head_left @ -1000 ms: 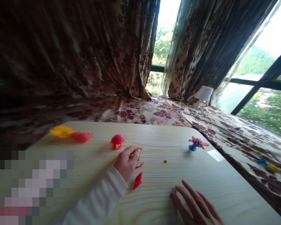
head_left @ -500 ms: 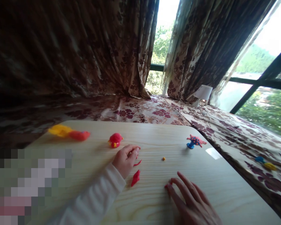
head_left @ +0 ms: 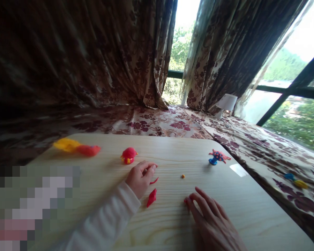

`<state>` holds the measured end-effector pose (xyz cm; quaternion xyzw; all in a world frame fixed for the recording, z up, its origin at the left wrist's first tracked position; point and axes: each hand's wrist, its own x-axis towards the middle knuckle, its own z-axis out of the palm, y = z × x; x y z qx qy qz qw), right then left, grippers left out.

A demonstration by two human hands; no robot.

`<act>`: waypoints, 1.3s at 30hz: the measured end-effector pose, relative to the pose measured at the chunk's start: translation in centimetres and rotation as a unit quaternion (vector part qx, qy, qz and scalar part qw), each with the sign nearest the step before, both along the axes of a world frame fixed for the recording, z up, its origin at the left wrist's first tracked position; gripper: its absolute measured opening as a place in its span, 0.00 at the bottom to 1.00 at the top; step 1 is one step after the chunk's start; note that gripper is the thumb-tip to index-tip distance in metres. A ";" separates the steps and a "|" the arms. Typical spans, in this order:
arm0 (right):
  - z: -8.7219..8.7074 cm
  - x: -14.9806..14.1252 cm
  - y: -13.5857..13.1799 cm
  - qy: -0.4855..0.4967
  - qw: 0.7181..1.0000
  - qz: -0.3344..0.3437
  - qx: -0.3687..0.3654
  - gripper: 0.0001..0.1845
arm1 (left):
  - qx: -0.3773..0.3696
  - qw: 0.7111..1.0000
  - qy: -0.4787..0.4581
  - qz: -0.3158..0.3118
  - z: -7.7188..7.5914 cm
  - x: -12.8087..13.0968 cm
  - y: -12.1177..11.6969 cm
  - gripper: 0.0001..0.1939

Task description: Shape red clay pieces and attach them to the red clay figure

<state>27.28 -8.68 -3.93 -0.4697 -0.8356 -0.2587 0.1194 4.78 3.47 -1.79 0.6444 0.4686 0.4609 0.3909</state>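
Observation:
My right hand [head_left: 213, 223] lies flat on the pale wooden table [head_left: 251, 209] at the bottom right, fingers stretched forward. A small red bit of clay [head_left: 185, 201] shows at its fingertips. My left hand is out of view. Another person's small hand [head_left: 140, 177] in a white sleeve rests curled on the table to the left, with a bit of red clay in its fingers. Near that hand lie a red clay piece [head_left: 151, 197] and a thin red strip [head_left: 154, 181]. A tiny orange ball [head_left: 182, 176] sits between the two hands.
A red round clay figure [head_left: 128, 155], a yellow and red clay lump [head_left: 75, 147] and a blue-and-red clay figure [head_left: 217, 157] stand farther back. Flowered cloth [head_left: 172, 123], curtains and a window surround the table. A small white lamp [head_left: 226, 104] and blue and yellow clay bits [head_left: 295, 180] lie on the right.
My right hand has slid forward and a little left over the table, and a red bit now shows at its fingertips. The small hand has stayed in place.

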 end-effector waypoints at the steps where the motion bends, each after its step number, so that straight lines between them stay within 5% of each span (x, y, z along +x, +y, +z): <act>1: 0.1 0.1 -0.1 -0.005 1.000 0.006 0.003 0.21 | 0.002 1.000 0.002 -0.001 -0.1 0.0 0.0 0.11; 12: 0.7 0.3 0.0 -0.004 1.000 0.026 0.005 0.25 | 0.017 1.000 0.011 0.001 -0.1 -0.1 0.1 0.10; 19: 1.5 0.8 -0.2 0.061 0.989 0.020 -0.132 0.30 | 0.023 1.000 0.014 -0.001 -0.2 -0.1 0.3 0.11; 27: 3.7 -0.9 1.1 0.195 0.949 -0.056 -0.240 0.10 | 0.035 0.999 0.009 0.006 -0.1 0.0 0.1 0.10; 39: 6.8 -3.4 5.9 0.178 0.949 -0.043 -0.258 0.08 | 0.164 0.984 0.071 -0.006 1.7 -1.6 -1.0 0.08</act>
